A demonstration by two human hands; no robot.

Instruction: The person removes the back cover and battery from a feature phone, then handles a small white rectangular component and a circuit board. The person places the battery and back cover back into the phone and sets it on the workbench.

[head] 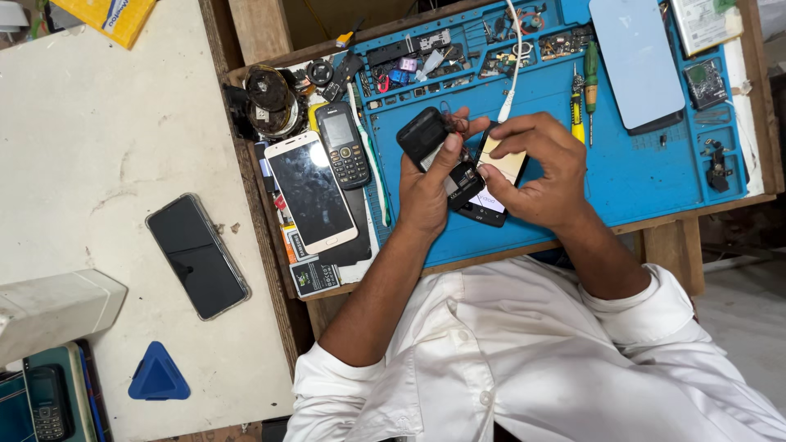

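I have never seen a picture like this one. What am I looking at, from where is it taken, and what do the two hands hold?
There is no machine here. One camera sits on a person's head and looks down, so you see that person's own arms and white shirt from above.

The left hand grips a small black opened phone; a black cover rests at its fingers. The right hand presses a pale flat part onto the phone.

They work over a blue work mat with small compartments of parts along its far edge. On the mat lie screwdrivers and a light blue phone back. To the left lie a white smartphone, a black keypad phone, and, on the pale table, a dark smartphone.
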